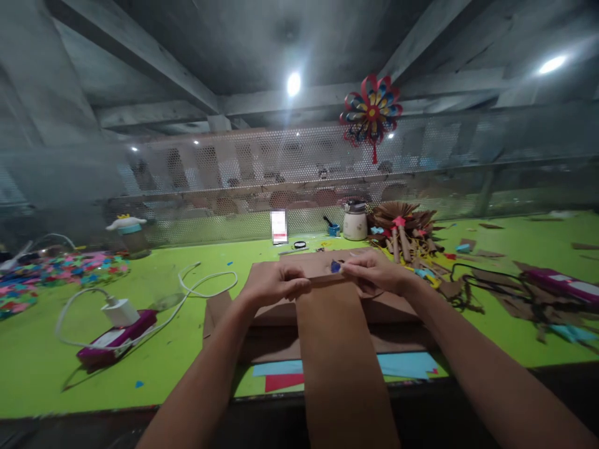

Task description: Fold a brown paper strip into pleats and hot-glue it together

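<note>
A long brown paper strip (341, 349) runs from my hands down past the table's front edge. My left hand (276, 282) is closed on the left corner of its far end, which looks folded over. At the right, my right hand (377, 272) has thumb and forefinger pinched by a small dark blue piece (336, 267) just above the fold. What the blue piece is, I cannot make out. Beneath both hands lies a stack of brown paper (276, 312), and light blue paper strips (407, 363) and a red one (284, 381) stick out under it.
A purple power strip (116, 343) with a white charger and cable lies left, beside colourful paper stars (70, 277). At the back stand a phone (279, 226), a blue jar (334, 230) and a white container (355, 223). Brown paper crafts (402, 231) and scraps fill the right.
</note>
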Tool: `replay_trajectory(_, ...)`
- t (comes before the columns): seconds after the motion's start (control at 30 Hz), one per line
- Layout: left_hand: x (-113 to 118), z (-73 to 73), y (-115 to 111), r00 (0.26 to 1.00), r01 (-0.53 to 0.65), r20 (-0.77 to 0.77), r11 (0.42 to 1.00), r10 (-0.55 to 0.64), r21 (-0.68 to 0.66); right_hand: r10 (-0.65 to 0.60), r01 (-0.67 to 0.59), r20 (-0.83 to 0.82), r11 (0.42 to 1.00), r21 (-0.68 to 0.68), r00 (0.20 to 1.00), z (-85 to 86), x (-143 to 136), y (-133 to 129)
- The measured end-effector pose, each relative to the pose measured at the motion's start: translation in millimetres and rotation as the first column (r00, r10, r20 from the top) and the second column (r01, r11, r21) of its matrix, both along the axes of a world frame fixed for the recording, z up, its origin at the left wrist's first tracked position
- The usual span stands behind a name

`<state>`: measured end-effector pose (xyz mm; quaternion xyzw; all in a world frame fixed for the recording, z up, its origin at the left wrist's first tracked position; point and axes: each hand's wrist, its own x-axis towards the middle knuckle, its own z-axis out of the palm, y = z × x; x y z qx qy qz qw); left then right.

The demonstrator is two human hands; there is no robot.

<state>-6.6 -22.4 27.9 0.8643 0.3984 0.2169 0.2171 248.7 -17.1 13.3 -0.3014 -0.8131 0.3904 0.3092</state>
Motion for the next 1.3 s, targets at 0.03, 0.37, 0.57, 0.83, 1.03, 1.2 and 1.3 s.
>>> replay_trajectory(0.03, -1, 1.2, 0, 1.0, 0.004, 0.024, 1.0, -0.004, -0.01, -0.022, 0.021, -0.086, 1.0, -0.022, 0.996, -0.6, -1, 1)
replay_trajectory(0.37, 17, -11.0, -1, 0.934, 0.265, 0.305, 0.932, -0.185, -0.247, 0.24, -0.223, -0.076, 0.957, 0.188, 0.968, 0.6, -20, -8)
replay_trajectory(0.57, 22, -24.1, 3, 0.91, 0.246, 0.408, 0.89, -0.076, -0.385, 0.133, -0.103, -0.166, 0.979, 0.178, 0.977, 0.7, -20, -7)
replay_trajectory(0.83, 10, -12.3, 6, 0.841, 0.023, 0.527, 0.966, 0.121, -0.257, -0.019, -0.068, 0.236, 0.933, 0.354, 0.971, -1.5, -43, -12)
replay_trajectory(1.03, 12, -5.8, -3, 0.983, 0.096, 0.169, 0.987, -0.074, -0.126, -0.154, 0.076, 0.234, 0.946, 0.314, 0.96, 2.5, -48, -11)
replay_trajectory(1.2, 4, -0.5, -5, 0.995, 0.078, 0.058, 0.997, -0.078, -0.002, -0.148, 0.091, 0.146, 0.935, 0.342, 0.978, 9.6, -40, -10)
replay_trajectory(1.3, 2, 1.3, -5, 0.994, 0.093, 0.052, 0.995, -0.094, 0.03, -0.083, 0.054, 0.08, 0.947, 0.316, 0.993, 3.4, -34, -5)
